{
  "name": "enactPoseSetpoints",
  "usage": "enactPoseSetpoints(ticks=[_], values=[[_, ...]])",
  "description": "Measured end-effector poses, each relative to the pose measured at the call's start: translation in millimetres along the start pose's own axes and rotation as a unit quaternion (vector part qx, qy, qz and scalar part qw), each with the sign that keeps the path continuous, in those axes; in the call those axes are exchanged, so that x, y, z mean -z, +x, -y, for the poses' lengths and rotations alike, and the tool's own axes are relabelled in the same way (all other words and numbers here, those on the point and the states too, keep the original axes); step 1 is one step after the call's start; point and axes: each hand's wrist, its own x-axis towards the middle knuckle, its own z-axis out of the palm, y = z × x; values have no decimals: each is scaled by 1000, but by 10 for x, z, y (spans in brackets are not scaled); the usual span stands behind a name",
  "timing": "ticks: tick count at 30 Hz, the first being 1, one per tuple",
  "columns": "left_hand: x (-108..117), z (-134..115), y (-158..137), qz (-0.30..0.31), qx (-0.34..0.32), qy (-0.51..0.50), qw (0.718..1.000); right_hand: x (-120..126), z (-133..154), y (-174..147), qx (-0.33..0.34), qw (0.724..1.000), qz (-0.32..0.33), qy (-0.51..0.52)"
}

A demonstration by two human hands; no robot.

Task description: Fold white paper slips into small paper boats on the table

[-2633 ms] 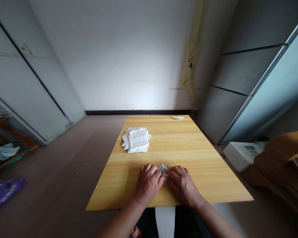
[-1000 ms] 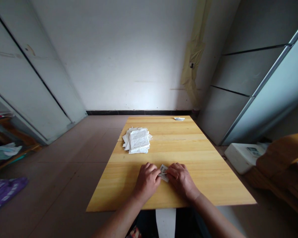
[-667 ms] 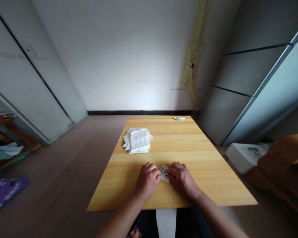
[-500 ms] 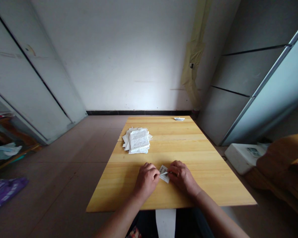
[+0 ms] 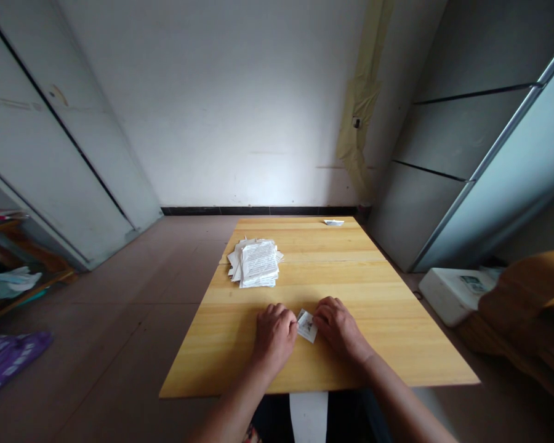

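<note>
A small folded piece of printed paper lies on the wooden table, turned at an angle between my hands. My left hand is closed with its fingertips pinching the paper's left corner. On the other side, my right hand has curled fingers gripping the right edge. Farther off to the left sits an untidy stack of printed paper sheets. Near the table's far edge rests a small folded paper piece.
A white box and brown wooden furniture stand to the right of the table. A purple bag lies on the floor at left, near a wooden shelf. Behind the table is a white wall.
The flap that stood up between my fingers is now folded down, and the paper looks flatter, with a different printed face showing. My hands have barely shifted.
</note>
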Motion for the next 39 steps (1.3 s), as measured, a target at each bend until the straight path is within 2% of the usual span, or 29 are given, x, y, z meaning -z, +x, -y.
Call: enactPoseSetpoints(ticks=[6, 16, 24, 39], values=[[21, -99, -1, 13, 31, 54, 998, -57, 9, 13, -31, 999, -14, -22], [61, -251, 50, 62, 93, 107, 988, -102, 160, 40, -83, 977, 35, -194], [43, -290, 65, 65, 117, 117, 984, -102, 217, 23, -99, 970, 40, -220], [54, -262, 64, 69, 130, 118, 982, -51, 303, 50, -129, 968, 58, -205]])
